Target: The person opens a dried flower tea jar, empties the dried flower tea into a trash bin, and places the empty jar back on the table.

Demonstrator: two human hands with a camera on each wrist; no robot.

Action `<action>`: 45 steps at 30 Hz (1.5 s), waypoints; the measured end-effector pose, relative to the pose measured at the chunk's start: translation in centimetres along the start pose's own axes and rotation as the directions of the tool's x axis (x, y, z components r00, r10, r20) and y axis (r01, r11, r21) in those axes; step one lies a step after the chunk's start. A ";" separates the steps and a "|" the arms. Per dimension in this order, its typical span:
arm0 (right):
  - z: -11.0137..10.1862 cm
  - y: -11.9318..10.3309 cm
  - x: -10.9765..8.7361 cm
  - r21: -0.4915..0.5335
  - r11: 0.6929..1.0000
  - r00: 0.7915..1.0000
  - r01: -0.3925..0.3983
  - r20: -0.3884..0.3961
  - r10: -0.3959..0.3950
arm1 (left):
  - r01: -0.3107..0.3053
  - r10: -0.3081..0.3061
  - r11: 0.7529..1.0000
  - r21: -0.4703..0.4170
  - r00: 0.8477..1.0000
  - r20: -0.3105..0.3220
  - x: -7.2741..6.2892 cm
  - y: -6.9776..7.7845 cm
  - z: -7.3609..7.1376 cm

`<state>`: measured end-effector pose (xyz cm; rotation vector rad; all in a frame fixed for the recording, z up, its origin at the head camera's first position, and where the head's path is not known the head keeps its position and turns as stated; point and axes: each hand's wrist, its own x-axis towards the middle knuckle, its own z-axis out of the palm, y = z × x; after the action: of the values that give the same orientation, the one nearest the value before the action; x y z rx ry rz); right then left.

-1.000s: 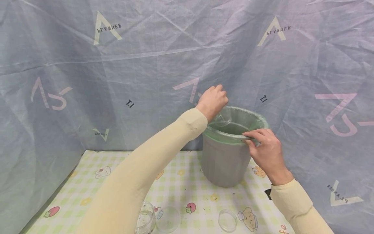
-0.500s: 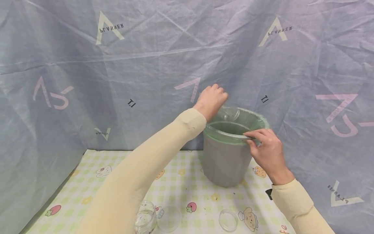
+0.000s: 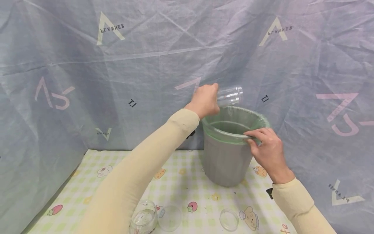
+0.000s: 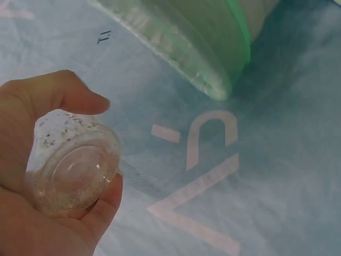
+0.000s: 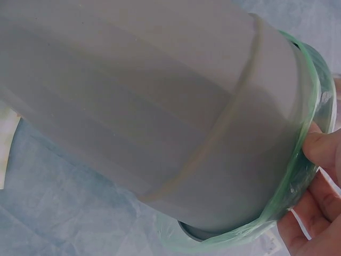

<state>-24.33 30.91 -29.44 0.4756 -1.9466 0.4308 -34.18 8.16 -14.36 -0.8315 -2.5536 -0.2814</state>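
Observation:
My left hand (image 3: pixel 205 100) grips a clear jar (image 3: pixel 230 96) on its side above the far left rim of a trash can. In the left wrist view, dark specks cling inside the jar (image 4: pixel 77 168), with thumb and fingers curled round it. The grey trash can (image 3: pixel 226 162) stands upright on the table, lined with a green plastic bag (image 3: pixel 257 123) folded over its rim. At the near right rim, my right hand (image 3: pixel 268 149) pinches the edge between thumb and fingers. The right wrist view shows that hand (image 5: pixel 322 181) against the green bag (image 5: pixel 287 194).
A second clear jar (image 3: pixel 144 216) sits on the checked tablecloth (image 3: pixel 181 182) beside my left forearm. Two clear round lids, one on the left (image 3: pixel 169 218) and one on the right (image 3: pixel 229 219), lie nearby. Small dark specks dot the cloth. A blue-grey curtain (image 3: pixel 163 65) hangs behind.
My left hand has lifted the jar out of the trash can's mouth and turned it from downward to sideways, shifting slightly left. My right hand stays on the rim.

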 end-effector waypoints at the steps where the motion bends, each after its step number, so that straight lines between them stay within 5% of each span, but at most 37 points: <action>1: 0.0 0.0 0.0 -0.002 1.000 1.000 0.000 0.000 0.000 | 0.019 -0.019 0.999 -0.040 1.000 -0.005 -0.1 -0.1 -0.1; 8: 0.0 0.2 0.0 -0.006 1.000 1.000 -0.001 -0.002 0.001 | 0.129 -0.139 0.948 -0.290 0.990 -0.014 -0.8 -0.1 -0.3; 17: 0.1 0.3 0.2 0.001 1.000 1.000 0.009 -0.002 -0.009 | 0.191 -0.243 0.799 -0.570 0.970 -0.016 -2.5 0.3 -0.8; 25: -0.1 0.2 0.6 0.009 1.000 1.000 0.015 -0.016 -0.014 | 0.195 -0.295 0.755 -0.626 0.954 -0.058 -4.6 0.3 -1.0; 35: -0.5 0.3 0.4 -0.007 1.000 1.000 -0.008 0.003 0.008 | 0.113 -0.270 0.669 -0.735 0.958 -0.098 -8.0 0.3 0.2; 45: -0.5 0.2 0.5 -0.005 1.000 1.000 -0.007 0.001 0.007 | 0.103 -0.271 0.626 -0.773 0.958 -0.091 -10.9 1.0 1.1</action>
<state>-24.24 31.31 -28.77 0.4660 -1.9506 0.4299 -26.09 3.71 -20.40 -0.7309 -2.2784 -1.5250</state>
